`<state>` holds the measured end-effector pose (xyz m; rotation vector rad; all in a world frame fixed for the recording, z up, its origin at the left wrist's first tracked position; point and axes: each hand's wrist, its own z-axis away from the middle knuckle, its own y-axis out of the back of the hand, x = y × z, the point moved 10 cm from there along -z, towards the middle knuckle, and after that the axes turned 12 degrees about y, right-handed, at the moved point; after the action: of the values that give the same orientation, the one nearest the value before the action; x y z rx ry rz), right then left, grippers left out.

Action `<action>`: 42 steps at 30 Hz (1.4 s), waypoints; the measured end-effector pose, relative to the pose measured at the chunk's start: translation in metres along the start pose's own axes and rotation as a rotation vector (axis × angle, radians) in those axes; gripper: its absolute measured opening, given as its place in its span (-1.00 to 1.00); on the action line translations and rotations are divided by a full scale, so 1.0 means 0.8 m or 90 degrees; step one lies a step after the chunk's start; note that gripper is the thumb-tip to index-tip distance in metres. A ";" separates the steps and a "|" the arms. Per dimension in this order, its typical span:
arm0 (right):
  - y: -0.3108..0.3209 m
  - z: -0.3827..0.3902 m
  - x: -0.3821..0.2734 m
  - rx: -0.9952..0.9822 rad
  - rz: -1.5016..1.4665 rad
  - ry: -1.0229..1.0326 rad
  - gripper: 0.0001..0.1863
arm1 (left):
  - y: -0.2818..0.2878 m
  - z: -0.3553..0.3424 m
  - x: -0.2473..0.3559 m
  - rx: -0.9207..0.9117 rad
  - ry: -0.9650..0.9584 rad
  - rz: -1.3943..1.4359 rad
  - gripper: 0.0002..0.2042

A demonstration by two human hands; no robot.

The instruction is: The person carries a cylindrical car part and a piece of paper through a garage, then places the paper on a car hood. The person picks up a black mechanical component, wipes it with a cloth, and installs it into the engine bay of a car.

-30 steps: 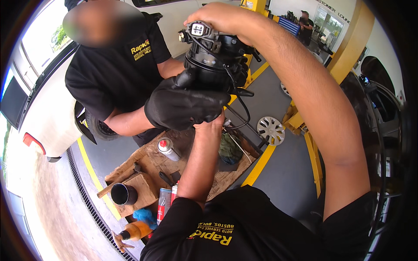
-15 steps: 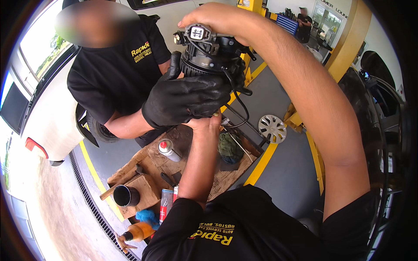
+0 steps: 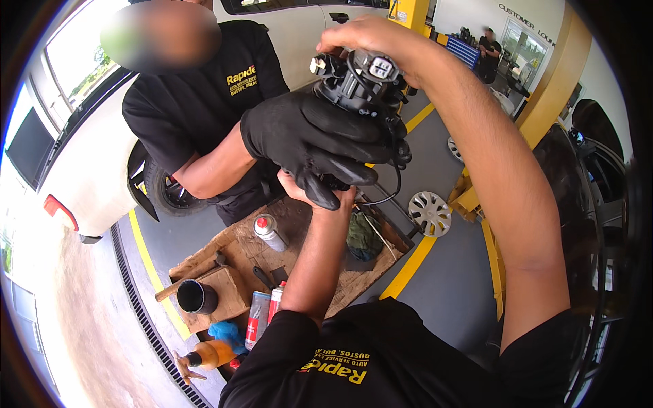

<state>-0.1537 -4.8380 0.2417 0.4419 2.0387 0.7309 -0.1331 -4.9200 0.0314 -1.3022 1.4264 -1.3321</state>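
I hold a black car part (image 3: 357,85) up in the air, well above the bench (image 3: 238,251), between me and a co-worker. It has a grey plug socket on its upper end and a thin black cable looping down from its right side. My right hand (image 3: 357,34) curls closed over the top of it, fingers wrapped around the upper edge. My left hand (image 3: 309,194) comes up from below, palm pressed against the underside, though how far its fingers close I cannot tell, because the co-worker's gloved hand (image 3: 316,146) covers them. That black glove grips the part's front, fingers spread across it and touching my left hand.

Down on the wooden bench stand a spray can (image 3: 270,232) with a red cap, a black cup (image 3: 196,297), a dark green rag (image 3: 364,236) and two more cans (image 3: 265,316) near its front edge. A hubcap (image 3: 430,213) lies on the grey floor to the right, beside a yellow line.
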 end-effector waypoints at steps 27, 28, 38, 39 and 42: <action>-0.012 -0.017 -0.030 -0.057 -0.194 -0.057 -0.77 | 0.002 0.017 0.014 0.131 0.033 0.120 -0.41; -0.012 -0.015 -0.028 -0.053 -0.185 -0.078 -0.77 | -0.001 0.018 0.021 0.083 0.018 0.092 -0.40; -0.006 -0.018 -0.029 -0.018 -0.168 -0.059 -0.75 | -0.007 0.009 0.020 0.019 0.012 0.056 -0.38; -0.006 -0.018 -0.027 -0.023 -0.162 -0.059 -0.76 | -0.006 0.010 0.017 0.015 0.022 0.059 -0.36; 0.004 -0.014 -0.027 -0.019 -0.135 -0.035 -0.77 | -0.013 0.009 0.004 -0.009 0.043 0.061 -0.33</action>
<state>-0.1515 -4.8518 0.2622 0.2211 1.9835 0.6128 -0.1252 -4.9234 0.0409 -1.1933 1.5276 -1.3150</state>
